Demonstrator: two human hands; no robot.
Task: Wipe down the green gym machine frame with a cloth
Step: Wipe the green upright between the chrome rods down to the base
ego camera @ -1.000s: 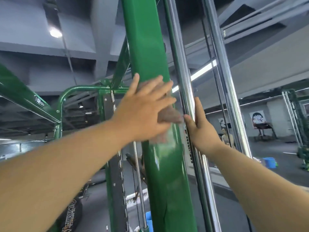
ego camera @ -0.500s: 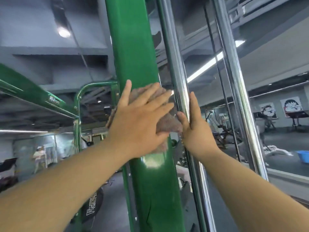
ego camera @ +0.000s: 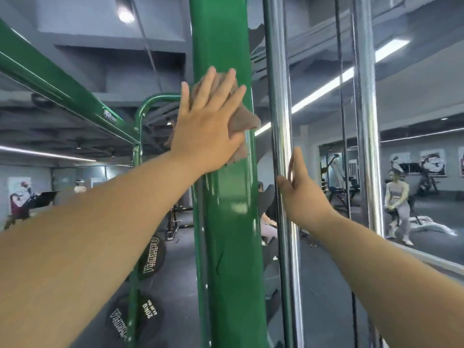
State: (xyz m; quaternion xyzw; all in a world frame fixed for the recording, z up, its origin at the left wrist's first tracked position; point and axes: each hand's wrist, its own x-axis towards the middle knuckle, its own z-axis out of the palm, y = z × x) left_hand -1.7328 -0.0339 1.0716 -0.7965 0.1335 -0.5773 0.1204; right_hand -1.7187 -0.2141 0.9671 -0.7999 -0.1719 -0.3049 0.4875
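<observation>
- Reaching up from 7 o'clock, the left hand lies flat with all fingers straight and spread, palm pressing a brown cloth against the green upright post at the middle of the view.
- Bunched under that palm, the cloth shows past the fingertips at 12 o'clock and hangs out from the hand's edge at 3 o'clock, lying on the post's front face.
- Coming in from 4 o'clock, the right hand rests against the nearer chrome guide rod, fingers straight and pointing up, thumb on the rod's near side; it grips nothing.
- Standing farther toward 3 o'clock is a 2nd chrome rod, apart from both hands.
- Sitting low at 7 o'clock, 2 black weight plates are stored on the green frame behind the left forearm.
- Running from 9 o'clock toward the post, a green crossbeam slopes beneath the grey ceiling.
- Seen in the distance at 3 o'clock, a person sits in the gym.
</observation>
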